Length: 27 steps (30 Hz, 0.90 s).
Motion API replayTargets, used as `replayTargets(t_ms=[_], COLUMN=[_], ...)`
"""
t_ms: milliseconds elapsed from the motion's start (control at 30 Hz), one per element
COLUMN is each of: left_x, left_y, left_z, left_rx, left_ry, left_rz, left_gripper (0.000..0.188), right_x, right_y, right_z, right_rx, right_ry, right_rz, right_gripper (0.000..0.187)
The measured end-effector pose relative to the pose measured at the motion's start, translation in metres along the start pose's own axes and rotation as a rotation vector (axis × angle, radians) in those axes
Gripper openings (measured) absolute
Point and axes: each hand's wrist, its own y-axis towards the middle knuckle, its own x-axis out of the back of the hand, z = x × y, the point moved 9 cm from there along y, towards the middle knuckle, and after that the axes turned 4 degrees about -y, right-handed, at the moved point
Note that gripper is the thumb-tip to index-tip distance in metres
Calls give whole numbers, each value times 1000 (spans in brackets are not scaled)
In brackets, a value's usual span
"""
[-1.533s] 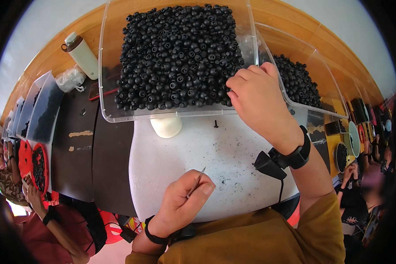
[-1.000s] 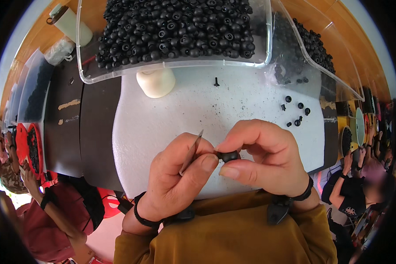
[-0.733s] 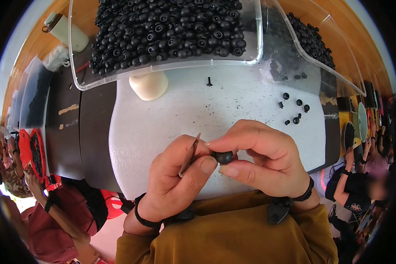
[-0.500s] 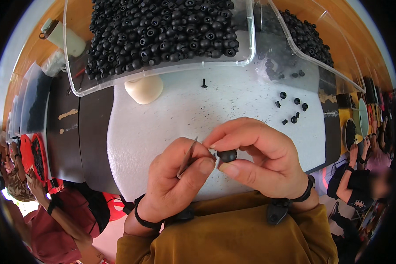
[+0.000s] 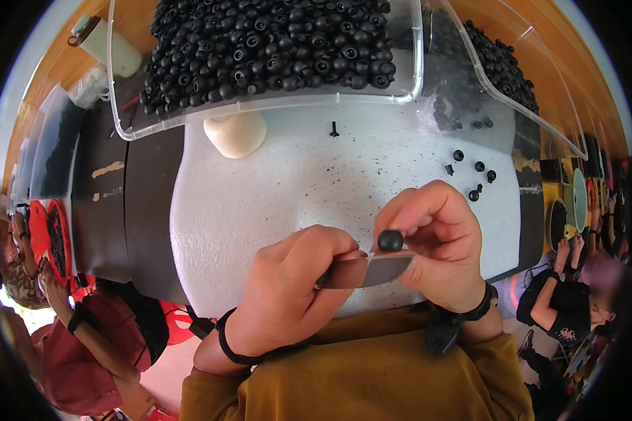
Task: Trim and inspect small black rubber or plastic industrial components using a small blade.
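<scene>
Head view: the left hand (image 5: 284,284) is gripping a blade (image 5: 388,269) in its fingers, its end pointing toward the right hand (image 5: 448,249), whose fingers are pinching a ball (image 5: 390,241) just beyond the blade, seemingly for steadiness.

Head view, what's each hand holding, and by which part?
Left hand: flat metal blade, by its left end. Right hand: round black knob; exact contact partly hidden.
</scene>
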Motion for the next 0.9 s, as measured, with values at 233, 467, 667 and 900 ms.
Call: replayTargets(t_ms=[233,467,667,900], left_x=[-5,-8,-10,-6], left_y=[1,2,1,2], left_z=[-3,-2,1,33], left_rx=[-55,-25,-2,220], left_ry=[102,140,159,240], left_rz=[51,87,92,14], left_gripper=[18,17,20,11], right_x=[-2,-3,-2,-18], right_y=[-2,-2,-5,-10], right_z=[3,5,12,27], right_rx=[72,71,117,222], right_ry=[-60,-72,-240,-189], right_rz=[64,93,107,229], right_gripper=[27,26,26,24])
